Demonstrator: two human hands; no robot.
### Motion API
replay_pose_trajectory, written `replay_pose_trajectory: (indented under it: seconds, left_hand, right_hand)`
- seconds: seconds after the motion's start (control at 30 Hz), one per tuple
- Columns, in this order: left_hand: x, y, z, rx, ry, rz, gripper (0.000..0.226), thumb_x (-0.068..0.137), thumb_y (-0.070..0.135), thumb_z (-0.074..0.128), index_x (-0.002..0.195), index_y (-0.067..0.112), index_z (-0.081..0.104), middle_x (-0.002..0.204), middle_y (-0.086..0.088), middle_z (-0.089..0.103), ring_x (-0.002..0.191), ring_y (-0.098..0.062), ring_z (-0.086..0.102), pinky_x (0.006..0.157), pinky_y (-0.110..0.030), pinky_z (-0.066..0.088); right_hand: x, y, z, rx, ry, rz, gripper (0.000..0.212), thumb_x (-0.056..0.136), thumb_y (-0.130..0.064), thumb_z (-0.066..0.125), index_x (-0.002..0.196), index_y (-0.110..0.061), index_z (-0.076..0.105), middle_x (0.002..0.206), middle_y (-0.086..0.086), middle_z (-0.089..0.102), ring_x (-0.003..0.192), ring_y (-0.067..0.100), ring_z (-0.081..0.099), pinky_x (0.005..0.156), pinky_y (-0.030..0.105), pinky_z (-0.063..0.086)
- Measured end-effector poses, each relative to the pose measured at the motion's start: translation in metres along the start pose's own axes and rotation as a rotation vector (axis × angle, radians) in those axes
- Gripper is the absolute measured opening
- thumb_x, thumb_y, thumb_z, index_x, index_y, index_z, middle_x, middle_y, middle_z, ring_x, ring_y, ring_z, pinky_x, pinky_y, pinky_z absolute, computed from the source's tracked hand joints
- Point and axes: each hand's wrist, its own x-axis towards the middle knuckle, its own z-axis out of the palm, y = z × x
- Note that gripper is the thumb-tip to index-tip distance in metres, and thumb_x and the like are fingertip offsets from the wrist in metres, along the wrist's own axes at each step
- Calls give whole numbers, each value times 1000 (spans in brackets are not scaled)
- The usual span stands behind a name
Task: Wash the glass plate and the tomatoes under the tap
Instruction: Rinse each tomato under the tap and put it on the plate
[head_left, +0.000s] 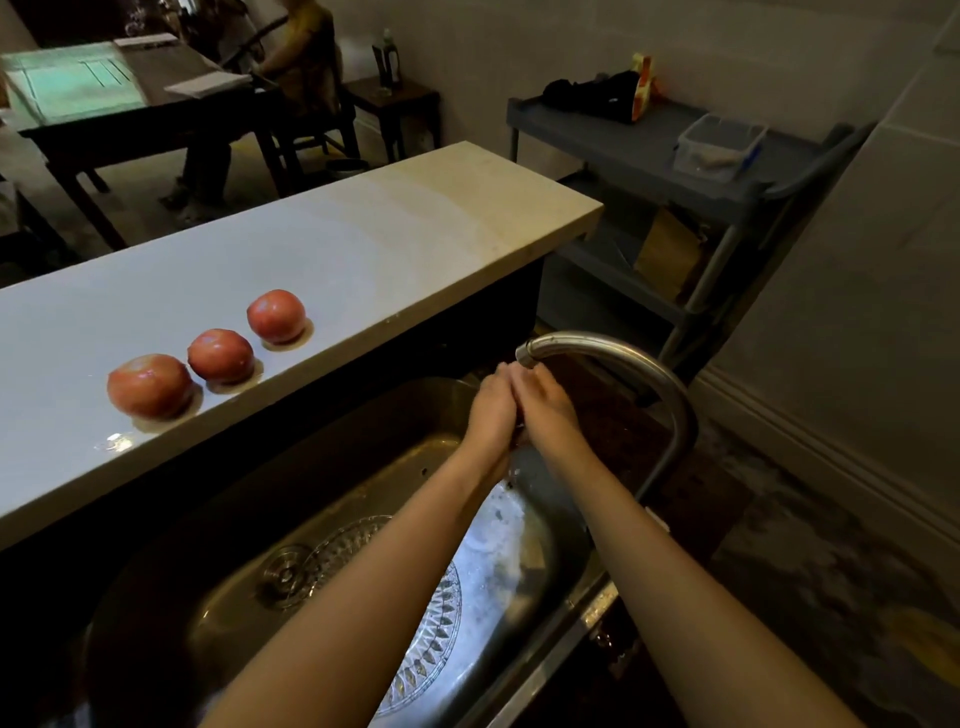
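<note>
Three wet red tomatoes (150, 385) (221, 356) (276, 315) sit in a row on the pale counter (363, 249), each in a small puddle. The patterned glass plate (434, 644) lies flat in the steel sink (234, 519), partly hidden by my forearms. My left hand (493, 410) and my right hand (548, 408) are pressed together, palms facing, right under the tap spout (527, 353). A dark patch shows between the heels of my hands; I cannot tell whether anything is held there.
The curved steel tap (670, 400) rises at the sink's right edge. The drain (284, 571) is left of the plate. A grey trolley (691, 171) with a plastic box stands behind the counter. A person sits at a dark table (130, 104) far back.
</note>
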Motion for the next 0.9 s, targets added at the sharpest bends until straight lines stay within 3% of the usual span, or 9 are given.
replay_pose_trajectory:
  seconds: [0.07, 0.17, 0.23, 0.33, 0.4, 0.53, 0.73, 0.83, 0.9]
  left_hand:
    - [1, -1, -4, 106, -34, 45, 39, 97, 35, 33, 73, 30, 64, 63, 4, 65, 63, -6, 64, 49, -20, 48]
    - [-4, -8, -1, 229, -162, 40, 14, 96, 37, 37, 95, 31, 50, 84, 2, 58, 74, -10, 58, 52, -21, 46]
    - [-9, -17, -2, 166, -221, 43, 15, 96, 35, 37, 104, 32, 50, 96, 1, 58, 84, -11, 58, 58, -20, 48]
    - [-12, -15, -6, 121, -99, 90, 26, 99, 36, 33, 109, 26, 54, 105, -5, 60, 93, -12, 60, 65, -17, 50]
    - [-13, -11, -6, 208, -29, 148, 29, 99, 35, 31, 108, 20, 55, 97, -2, 60, 88, -9, 60, 62, -15, 48]
    - [-20, -15, -2, 252, -115, 154, 17, 99, 35, 33, 93, 36, 48, 97, 7, 57, 90, -4, 57, 66, -14, 46]
    - [-18, -21, -4, -40, -241, 53, 32, 101, 24, 31, 129, 21, 47, 124, -3, 52, 113, -13, 50, 97, -33, 44]
    - [-19, -24, -3, -79, -169, 53, 28, 101, 30, 31, 113, 30, 57, 119, -1, 56, 111, -12, 54, 84, -22, 48]
    - [-18, -21, -3, -15, -72, 91, 31, 99, 38, 32, 101, 28, 62, 106, -3, 63, 100, -13, 61, 75, -22, 50]
  right_hand:
    - [-6, 1, -2, 50, -10, -15, 21, 92, -41, 46, 79, -30, 57, 80, -6, 63, 82, 11, 65, 59, 20, 49]
    - [0, -6, -11, 225, 177, 229, 24, 89, -35, 52, 71, -24, 65, 77, 2, 66, 80, 22, 64, 58, 30, 48]
    - [-4, -10, -13, 233, 158, 303, 27, 90, -37, 51, 72, -24, 66, 78, 3, 65, 78, 21, 61, 60, 31, 46]
    - [-11, -4, -7, 153, 25, 91, 31, 93, -38, 46, 97, -11, 61, 80, -4, 59, 78, 18, 58, 64, 29, 46]
    - [-16, 2, -5, 119, -13, -21, 26, 94, -36, 46, 99, -13, 56, 83, -5, 60, 77, 11, 58, 64, 24, 45]
    - [-18, -1, -6, 427, 129, 186, 27, 94, -33, 46, 91, -18, 69, 89, 5, 69, 89, 19, 66, 67, 29, 50]
    - [-13, -9, -14, 538, 130, 236, 40, 95, -34, 44, 71, -26, 75, 92, -4, 73, 95, 17, 65, 77, 32, 50]
    - [-18, -4, -11, 427, 97, 170, 26, 91, -37, 49, 84, -32, 73, 99, -5, 71, 99, 16, 64, 80, 32, 52]
    - [-22, 2, -6, 208, 33, 23, 21, 92, -42, 46, 97, -37, 66, 96, -11, 69, 96, 8, 65, 72, 22, 52]
